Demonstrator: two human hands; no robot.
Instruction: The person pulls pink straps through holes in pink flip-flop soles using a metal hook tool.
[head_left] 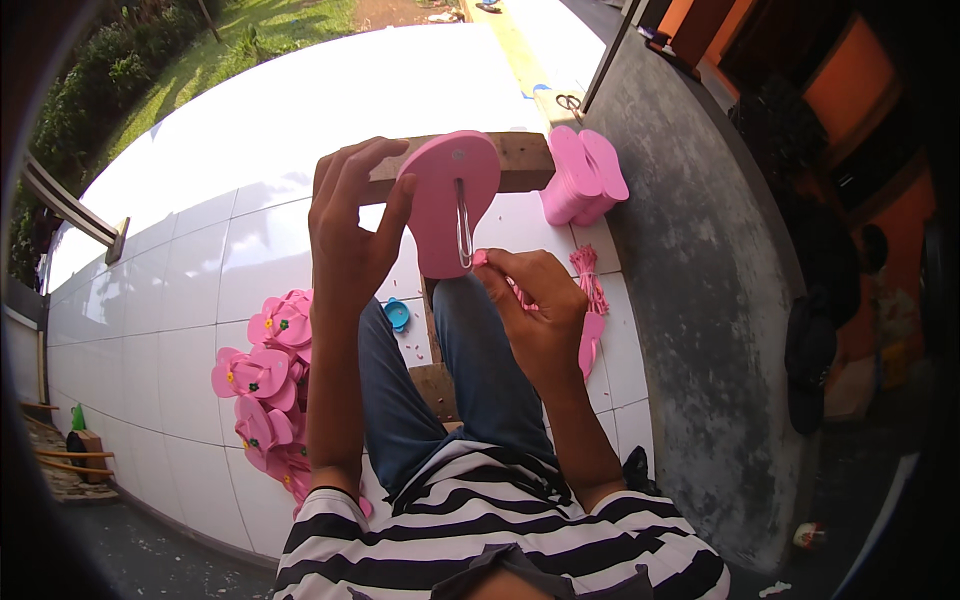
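Observation:
In front of me a pink flip-flop sole (430, 200) stands upright against a wooden beam (526, 160). My left hand (350, 225) grips its left edge, the thumb on the face and the fingers reaching over the beam. A bent metal wire tool (462, 222) shows against the lower half of the sole, its looped end downward. Beside that loop, my right hand (540, 305) is closed in a pinch on a pink strap (481, 258). More of the strap is partly hidden by the right fingers.
Pink soles (570, 185) stand stacked at right, near a bundle of pink straps (590, 280). Finished flip-flops with flower trims (265, 375) are heaped at left. A small blue dish (397, 315) sits on white tiles by my knee. Scissors (569, 103) lie farther off; a grey wall (680, 300) bounds the right.

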